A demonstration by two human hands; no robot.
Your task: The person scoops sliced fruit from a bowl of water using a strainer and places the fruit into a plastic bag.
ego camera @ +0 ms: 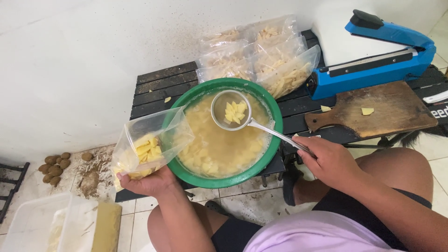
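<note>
My left hand (149, 183) gripped the limp plastic bag (147, 147) from below, beside the green bowl (275, 140). My right hand (329, 161) clenched the strainer (232, 111) handle. The wet potato pieces (234, 112) looked slippery; the bag needed support underneath.

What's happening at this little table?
A seated person's right hand holds a strainer ladle of yellow chunks over a green basin of cloudy water and more chunks. The left hand holds an open clear bag, partly filled with chunks, at the basin's edge. Filled bags lie behind, beside a blue sealer and a cutting board.
</note>
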